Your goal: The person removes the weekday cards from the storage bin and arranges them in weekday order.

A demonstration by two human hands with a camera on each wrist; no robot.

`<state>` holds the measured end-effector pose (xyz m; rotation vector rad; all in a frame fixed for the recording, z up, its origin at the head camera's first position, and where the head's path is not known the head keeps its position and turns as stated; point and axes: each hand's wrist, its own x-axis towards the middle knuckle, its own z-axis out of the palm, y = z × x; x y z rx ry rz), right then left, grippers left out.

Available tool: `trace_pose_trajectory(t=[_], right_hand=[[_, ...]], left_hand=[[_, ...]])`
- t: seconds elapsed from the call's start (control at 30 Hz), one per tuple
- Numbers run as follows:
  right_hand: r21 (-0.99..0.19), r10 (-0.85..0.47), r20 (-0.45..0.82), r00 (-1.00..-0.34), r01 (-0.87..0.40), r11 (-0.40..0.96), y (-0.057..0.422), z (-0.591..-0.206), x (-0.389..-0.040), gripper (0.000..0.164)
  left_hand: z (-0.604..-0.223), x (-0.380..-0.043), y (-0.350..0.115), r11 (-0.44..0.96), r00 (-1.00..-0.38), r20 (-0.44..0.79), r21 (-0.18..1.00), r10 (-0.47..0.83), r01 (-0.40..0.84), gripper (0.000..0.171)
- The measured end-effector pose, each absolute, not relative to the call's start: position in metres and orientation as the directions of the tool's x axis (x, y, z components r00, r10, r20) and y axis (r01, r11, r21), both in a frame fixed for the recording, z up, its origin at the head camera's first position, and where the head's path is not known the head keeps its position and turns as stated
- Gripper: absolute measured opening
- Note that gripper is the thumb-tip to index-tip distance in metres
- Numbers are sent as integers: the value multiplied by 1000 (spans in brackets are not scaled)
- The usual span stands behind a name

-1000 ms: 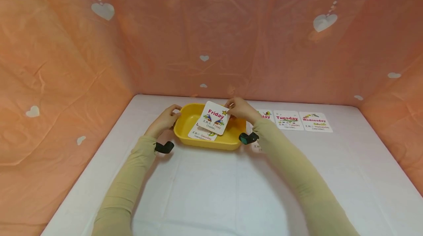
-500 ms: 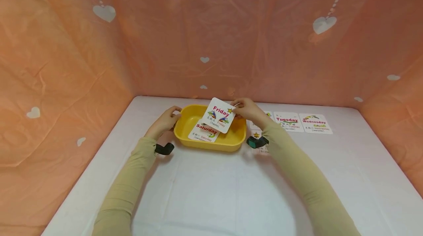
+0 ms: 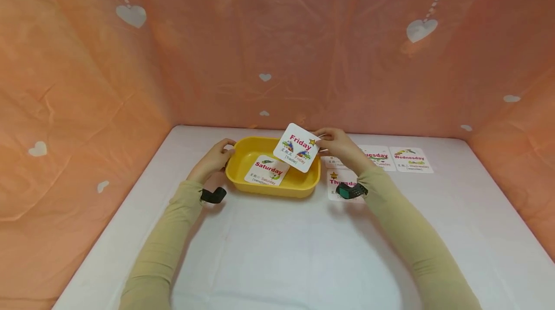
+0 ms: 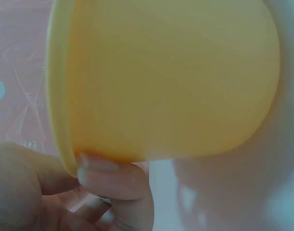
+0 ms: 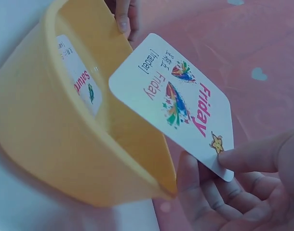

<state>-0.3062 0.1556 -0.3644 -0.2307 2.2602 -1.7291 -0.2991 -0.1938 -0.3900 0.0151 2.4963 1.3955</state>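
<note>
A white card reading "Friday" [image 3: 297,147] is tilted above the right part of a yellow plastic basin [image 3: 299,192]. My right hand [image 3: 340,145] pinches its star-marked corner between thumb and fingers, as the right wrist view shows close up. Inside the basin lies a "Saturday" card [image 3: 266,170], face up. At the basin's left end my left hand [image 3: 215,159] grips the rim; the left wrist view has its thumb and fingers [image 4: 113,183] against the edge.
Right of the basin, a "Thursday" card [image 3: 336,190] lies partly under my right wrist. Behind it are a mostly hidden card [image 3: 334,162], a "Tuesday" card [image 3: 381,157] and a "Wednesday" card [image 3: 411,160]. Pink cloth [image 3: 277,49] rises behind the white table [image 3: 269,252].
My right hand has carried the "Friday" card up and to the right, turning it slightly and uncovering the "Saturday" card. My left hand stays on the basin's rim.
</note>
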Motion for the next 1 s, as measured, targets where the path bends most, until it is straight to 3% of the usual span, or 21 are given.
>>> trace_pose_trajectory(t=[0.3, 1.0], right_hand=[[-975, -259, -114, -959, 58, 214, 181, -366, -299, 34], [-940, -191, -146, -971, 76, 332, 259, -387, -271, 39]], left_hand=[[-388, -296, -196, 544, -962, -236, 830, 140, -125, 36], [-393, -299, -193, 554, -963, -236, 823, 130, -127, 38]])
